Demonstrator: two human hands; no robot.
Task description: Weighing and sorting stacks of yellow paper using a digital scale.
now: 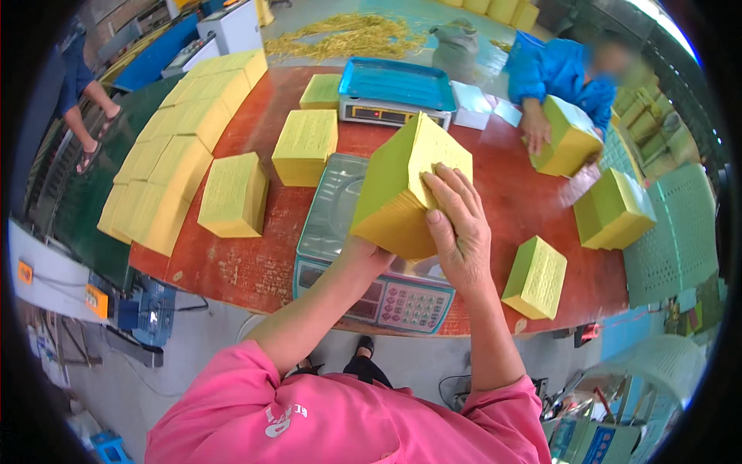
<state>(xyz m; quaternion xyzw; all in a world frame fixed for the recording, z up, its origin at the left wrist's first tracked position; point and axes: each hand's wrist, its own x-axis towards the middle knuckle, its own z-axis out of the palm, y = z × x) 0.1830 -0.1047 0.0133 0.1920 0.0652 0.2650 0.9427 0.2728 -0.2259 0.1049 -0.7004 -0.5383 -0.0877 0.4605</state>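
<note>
A big red table (255, 263) fills the middle. Near its lower edge sits a grey scale (340, 201). Above it, a yellow paper block (402, 193) is held tilted. The right hand (460, 232) lies on top, fingers spread. The left hand (363, 251) holds it underneath, fingers hidden.

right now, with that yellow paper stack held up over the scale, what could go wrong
1. The yellow paper stack is tilted, gripped only by the left hand underneath and the right hand on its side; unbound sheets could slide and fan out.
2. It hangs above the weighing scale, so a slip might drop it hard on the pan.
3. The small stack sits close to the table edge and could get knocked off.
</note>
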